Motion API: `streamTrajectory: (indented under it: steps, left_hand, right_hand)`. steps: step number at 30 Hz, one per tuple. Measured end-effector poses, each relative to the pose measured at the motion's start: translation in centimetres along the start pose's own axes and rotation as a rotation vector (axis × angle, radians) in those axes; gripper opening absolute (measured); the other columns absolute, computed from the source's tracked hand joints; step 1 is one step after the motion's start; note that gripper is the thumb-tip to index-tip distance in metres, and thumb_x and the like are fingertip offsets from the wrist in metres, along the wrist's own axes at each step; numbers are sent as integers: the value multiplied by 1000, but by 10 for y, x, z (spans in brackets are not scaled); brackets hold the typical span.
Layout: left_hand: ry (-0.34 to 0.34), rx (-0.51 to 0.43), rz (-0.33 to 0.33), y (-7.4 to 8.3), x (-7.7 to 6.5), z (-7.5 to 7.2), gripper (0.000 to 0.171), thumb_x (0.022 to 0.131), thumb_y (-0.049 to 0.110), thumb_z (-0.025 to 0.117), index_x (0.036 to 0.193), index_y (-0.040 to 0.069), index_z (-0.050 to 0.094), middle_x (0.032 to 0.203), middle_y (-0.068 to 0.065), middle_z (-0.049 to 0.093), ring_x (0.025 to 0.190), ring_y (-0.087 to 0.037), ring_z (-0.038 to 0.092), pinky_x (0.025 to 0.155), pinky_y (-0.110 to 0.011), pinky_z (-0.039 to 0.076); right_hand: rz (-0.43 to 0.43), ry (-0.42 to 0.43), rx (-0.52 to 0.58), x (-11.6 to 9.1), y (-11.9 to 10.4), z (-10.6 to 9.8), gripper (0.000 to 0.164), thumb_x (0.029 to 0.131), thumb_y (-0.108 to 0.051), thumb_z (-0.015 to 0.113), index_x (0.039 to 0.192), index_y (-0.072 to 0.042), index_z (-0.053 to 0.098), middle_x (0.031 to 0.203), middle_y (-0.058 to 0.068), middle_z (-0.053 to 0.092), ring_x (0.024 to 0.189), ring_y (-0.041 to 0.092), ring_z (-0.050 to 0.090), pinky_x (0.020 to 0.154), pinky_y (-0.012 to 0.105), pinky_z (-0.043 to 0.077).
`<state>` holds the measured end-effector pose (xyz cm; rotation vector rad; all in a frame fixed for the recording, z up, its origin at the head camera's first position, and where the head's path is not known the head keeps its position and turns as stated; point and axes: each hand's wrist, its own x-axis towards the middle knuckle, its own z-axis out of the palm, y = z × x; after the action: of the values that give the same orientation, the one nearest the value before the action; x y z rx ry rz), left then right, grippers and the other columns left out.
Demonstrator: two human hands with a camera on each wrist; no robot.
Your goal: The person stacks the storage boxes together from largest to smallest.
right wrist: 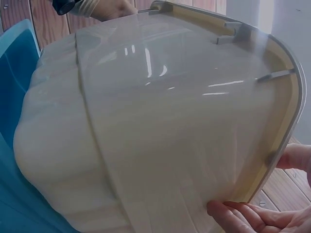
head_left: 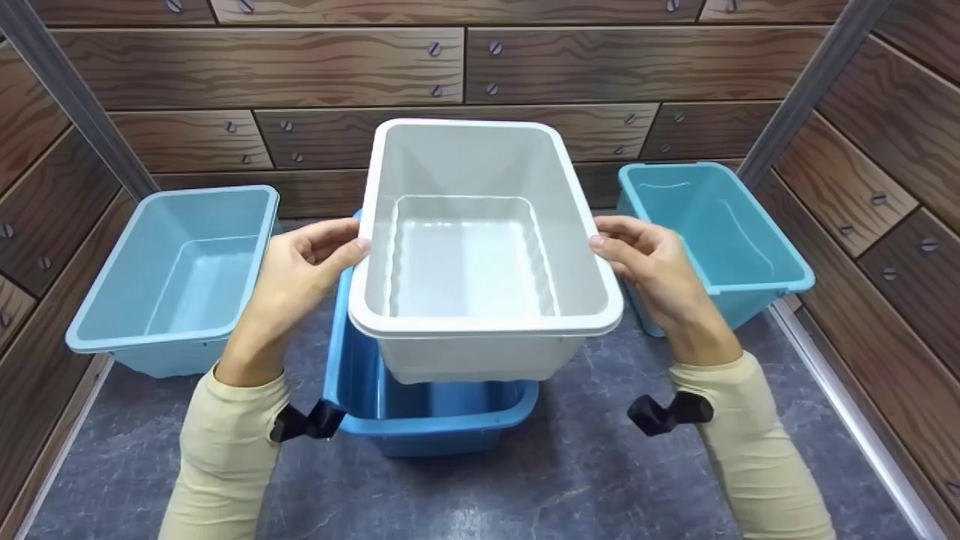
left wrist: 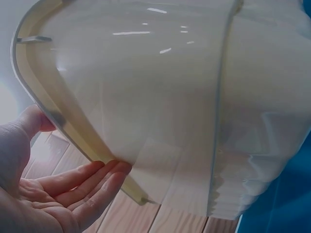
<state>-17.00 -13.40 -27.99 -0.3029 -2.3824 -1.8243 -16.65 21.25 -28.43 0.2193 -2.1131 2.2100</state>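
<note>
Wood-patterned walls [head_left: 277,67] surround you. Leftmost sits a pale-blue bin [head_left: 187,274]; next, your left hand [head_left: 300,262] pinches the white bin [head_left: 480,232] by its rim over the dark-blue bin [head_left: 439,431], your right hand [head_left: 652,270] pinching opposite, presumably for balance; rightmost, a teal bin [head_left: 720,229].

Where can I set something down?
Bare surface lies between the sleeves, in front of the blue bin, and rightward toward the teal bin. The middle is crowded: left hand and right hand hold the white bin over the blue one.

wood-patterned walls [head_left: 277,67] border a dark, marbled grey floor [head_left: 585,465].
</note>
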Motion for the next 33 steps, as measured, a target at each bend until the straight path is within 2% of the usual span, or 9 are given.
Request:
streamTrajectory:
  steps: [12, 22, 33]
  left_hand:
    - [27, 18, 8, -4, -1, -3, 32, 89, 8, 64, 118, -5, 65, 113, -22, 70, 85, 7, 66, 79, -12, 54]
    - [21, 28, 7, -4, -2, -6, 32, 90, 9, 64, 119, -5, 65, 115, -23, 69, 86, 6, 66, 81, -12, 54]
    - [34, -39, -18, -5, -5, -11, 32, 89, 8, 64, 118, -6, 65, 102, -1, 74, 86, 4, 68, 80, -14, 56]
  right_hand:
    - [24, 7, -7, -1, 0, 6, 20, 87, 0, 56, 103, -2, 68, 85, -3, 70, 79, 7, 64, 72, 20, 57]
    - [29, -2, -24, -1, 1, 9, 22, 87, 0, 56, 107, 2, 66, 85, -3, 71, 79, 7, 65, 74, 21, 57]
    - [17, -5, 9, 0, 4, 13, 22, 86, 1, 55, 105, 1, 67, 83, -3, 69, 76, 6, 64, 73, 21, 58]
